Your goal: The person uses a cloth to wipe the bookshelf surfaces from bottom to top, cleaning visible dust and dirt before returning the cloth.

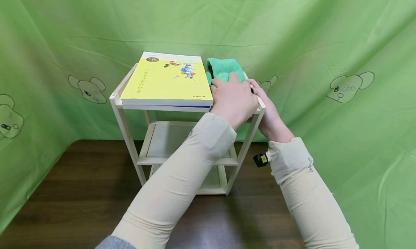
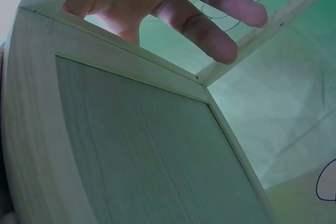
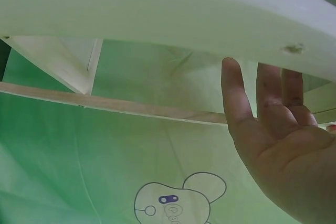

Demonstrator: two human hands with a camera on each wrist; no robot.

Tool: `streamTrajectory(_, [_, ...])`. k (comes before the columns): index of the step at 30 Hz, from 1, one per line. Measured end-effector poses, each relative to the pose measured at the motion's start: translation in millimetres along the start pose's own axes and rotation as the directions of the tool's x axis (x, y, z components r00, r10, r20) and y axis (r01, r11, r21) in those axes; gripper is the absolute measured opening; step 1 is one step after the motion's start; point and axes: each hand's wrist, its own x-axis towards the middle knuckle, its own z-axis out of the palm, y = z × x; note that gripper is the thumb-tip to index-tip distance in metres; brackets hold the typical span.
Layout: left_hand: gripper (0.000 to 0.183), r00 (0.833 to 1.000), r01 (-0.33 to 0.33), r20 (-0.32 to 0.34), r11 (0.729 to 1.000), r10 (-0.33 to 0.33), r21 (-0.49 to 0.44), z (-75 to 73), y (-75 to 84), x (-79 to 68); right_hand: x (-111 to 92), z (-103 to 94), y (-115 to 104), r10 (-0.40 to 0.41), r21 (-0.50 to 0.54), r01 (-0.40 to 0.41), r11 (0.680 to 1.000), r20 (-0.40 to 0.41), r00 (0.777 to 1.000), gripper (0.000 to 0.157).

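Observation:
A folded green cloth lies on the right part of the top shelf, beside a thick yellow book. My left hand rests on the cloth's near side, its fingers spread forward. At the right side rail my right hand has its thumb side near the rim, close to a small black thing mostly hidden by the hands. In the right wrist view, the right hand's fingers extend upward beside a pale wooden rail. Spread fingers also show above a wooden panel in the left wrist view.
The pale wooden shelf unit has a middle shelf and a bottom one. It stands on a dark wooden floor. A green curtain with printed animal heads hangs behind and on both sides.

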Motion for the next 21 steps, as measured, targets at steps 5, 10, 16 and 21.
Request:
streamTrajectory(5, [0.039, 0.999, -0.027, -0.036, 0.999, 0.028, 0.037, 0.2, -0.8, -3.3, 1, -1.3, 1, -0.004, -0.026, 0.004, 1.000, -0.009, 1.000, 0.023])
streamTrajectory(10, [0.032, 0.994, -0.046, -0.090, 0.995, 0.054, 0.086, -1.8, -1.5, -6.1, 2, -0.8, 4, -0.029, -0.096, 0.025, 0.995, -0.046, 0.999, 0.027])
streamTrajectory(16, [0.023, 0.983, -0.108, -0.132, 0.980, 0.130, 0.165, -8.2, 1.0, -13.2, -1, -1.5, 7, -0.051, -0.166, 0.026, 0.986, -0.149, 0.988, 0.030])
streamTrajectory(21, [0.019, 0.969, -0.141, -0.178, 0.975, 0.171, 0.171, -8.8, 1.4, -18.9, -3, -1.8, 8, -0.049, -0.160, 0.019, 0.987, -0.188, 0.981, 0.029])
